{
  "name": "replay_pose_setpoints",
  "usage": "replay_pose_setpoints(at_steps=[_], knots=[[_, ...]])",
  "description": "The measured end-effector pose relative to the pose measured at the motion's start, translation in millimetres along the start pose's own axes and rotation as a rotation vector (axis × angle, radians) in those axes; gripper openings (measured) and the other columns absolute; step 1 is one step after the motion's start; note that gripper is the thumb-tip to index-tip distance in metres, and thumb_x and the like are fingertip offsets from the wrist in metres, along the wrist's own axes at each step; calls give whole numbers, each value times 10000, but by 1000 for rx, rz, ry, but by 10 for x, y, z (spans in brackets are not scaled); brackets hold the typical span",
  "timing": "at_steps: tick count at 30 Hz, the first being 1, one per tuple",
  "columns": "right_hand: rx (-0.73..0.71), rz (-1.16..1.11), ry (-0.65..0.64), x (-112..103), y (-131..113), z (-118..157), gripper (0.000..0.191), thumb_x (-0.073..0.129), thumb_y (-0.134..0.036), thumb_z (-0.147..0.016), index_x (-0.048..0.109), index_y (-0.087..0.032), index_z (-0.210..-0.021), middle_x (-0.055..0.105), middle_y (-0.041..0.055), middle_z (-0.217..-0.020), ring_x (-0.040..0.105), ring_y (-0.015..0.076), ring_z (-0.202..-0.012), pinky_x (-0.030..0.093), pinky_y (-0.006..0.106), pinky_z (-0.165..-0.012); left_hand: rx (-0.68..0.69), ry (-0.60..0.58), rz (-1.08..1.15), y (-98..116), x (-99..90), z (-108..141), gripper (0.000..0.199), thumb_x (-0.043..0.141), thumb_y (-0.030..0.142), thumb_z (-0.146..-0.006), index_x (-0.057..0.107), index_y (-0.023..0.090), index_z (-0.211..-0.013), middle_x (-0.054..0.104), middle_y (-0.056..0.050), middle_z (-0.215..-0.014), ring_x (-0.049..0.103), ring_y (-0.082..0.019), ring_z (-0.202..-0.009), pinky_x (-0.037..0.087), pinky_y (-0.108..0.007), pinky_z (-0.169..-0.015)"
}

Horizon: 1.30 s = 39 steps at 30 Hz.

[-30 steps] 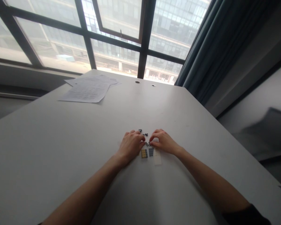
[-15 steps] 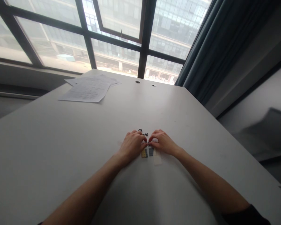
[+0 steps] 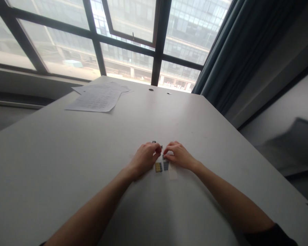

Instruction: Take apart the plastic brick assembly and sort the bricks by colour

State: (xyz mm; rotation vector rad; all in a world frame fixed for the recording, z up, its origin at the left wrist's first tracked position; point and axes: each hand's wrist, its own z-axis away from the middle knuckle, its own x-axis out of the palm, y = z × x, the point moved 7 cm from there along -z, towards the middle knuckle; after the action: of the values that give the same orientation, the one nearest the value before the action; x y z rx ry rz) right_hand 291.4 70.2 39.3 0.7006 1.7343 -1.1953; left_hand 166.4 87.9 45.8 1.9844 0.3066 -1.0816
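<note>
Close together on the table, my left hand (image 3: 145, 155) and my right hand (image 3: 179, 155) face each other. The thumb and forefinger of my right hand close on a small grey piece (image 3: 163, 157). On my left hand the fingers curl in toward the thumb; whatever they may hold is too small to make out. Just below the fingertips lie a yellow-and-grey studded block (image 3: 158, 167) and a dark grey block (image 3: 166, 166). A pale flat piece (image 3: 172, 175) rests below my right hand. Small black pieces (image 3: 154, 141) sit beyond the left fingers, partly hidden.
Printed paper sheets (image 3: 94, 99) are spread at the far left of the white table (image 3: 92, 147). Two round dark-looking holes (image 3: 151, 90) show near its back edge. Behind stand a large window (image 3: 130, 54) and, at the right, a dark curtain (image 3: 236, 44).
My left fingertips have drawn back slightly to the left and up, away from the right fingertips. The yellow-and-grey block shows more fully. My right hand has hardly moved.
</note>
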Motion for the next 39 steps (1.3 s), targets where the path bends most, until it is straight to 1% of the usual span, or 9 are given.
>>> replay_pose_setpoints(at_steps=[5, 10, 14, 17, 22, 26, 29, 33, 39], knots=[[6, -156, 55, -84, -46, -21, 108, 633, -227, -828, 720, -191, -882, 645, 42, -866, 560, 163, -851, 413, 302, -818, 29, 72, 125, 13, -94, -8, 91, 575, 188, -786, 664, 204, -778, 662, -15, -761, 591, -161, -745, 439, -262, -708], [45, -426, -6, -63, -3, -56, 157, 614, -268, -821, 726, -179, -885, 656, 39, -868, 575, 127, -729, 427, 247, -665, 56, 130, 228, 22, -179, 5, 75, 610, 230, -786, 679, 206, -771, 668, -15, -764, 593, -151, -733, 450, -264, -717], [102, -549, -1, -46, 92, -78, 201, 619, -326, -802, 732, -170, -860, 683, 42, -853, 579, 146, -730, 432, 261, -662, 59, 137, 252, 8, -184, 13, 79, 632, 258, -781, 693, 210, -777, 656, -17, -762, 599, -146, -715, 460, -267, -715], [165, -634, -11, -18, 130, -80, 217, 646, -352, -770, 728, -159, -825, 682, 28, -778, 569, 150, -708, 423, 269, -666, 80, 142, 242, 21, -188, 14, 58, 646, 246, -777, 696, 216, -769, 654, -10, -749, 597, -146, -719, 461, -269, -724], [274, -848, -39, -4, 89, -66, 225, 689, -361, -715, 702, -145, -778, 654, 1, -696, 540, 133, -665, 405, 271, -675, 127, 197, 242, 48, -246, 16, 55, 642, 205, -789, 688, 213, -760, 684, -7, -746, 598, -154, -754, 462, -268, -741], [225, -800, -74, -28, 7, -90, 205, 672, -336, -725, 710, -144, -788, 652, -2, -707, 529, 128, -671, 395, 270, -683, 164, 200, 217, 41, -248, 20, 53, 655, 240, -799, 693, 221, -767, 696, -13, -761, 597, -161, -769, 461, -276, -756], [241, -785, -67, 0, 40, -107, 211, 684, -339, -710, 709, -141, -778, 636, -8, -672, 516, 123, -645, 388, 266, -659, 161, 205, 176, 20, -242, 22, 58, 645, 236, -804, 690, 219, -770, 697, -16, -768, 592, -166, -772, 456, -281, -751], [301, -776, 11, 36, 120, -121, 223, 704, -347, -678, 705, -139, -758, 622, -12, -635, 497, 112, -600, 380, 256, -618, 145, 212, 109, 3, -238, 23, 64, 630, 189, -793, 682, 213, -820, 698, -20, -804, 584, -176, -805, 453, -295, -767], [379, -733, 144, 25, 101, -127, 219, 695, -329, -657, 723, -129, -740, 644, 3, -623, 503, 111, -586, 385, 246, -599, 141, 286, 28, 2, -246, 34, 106, 693, 280, -774, 684, 206, -849, 701, -32, -864, 585, -194, -847, 458, -329, -802]])
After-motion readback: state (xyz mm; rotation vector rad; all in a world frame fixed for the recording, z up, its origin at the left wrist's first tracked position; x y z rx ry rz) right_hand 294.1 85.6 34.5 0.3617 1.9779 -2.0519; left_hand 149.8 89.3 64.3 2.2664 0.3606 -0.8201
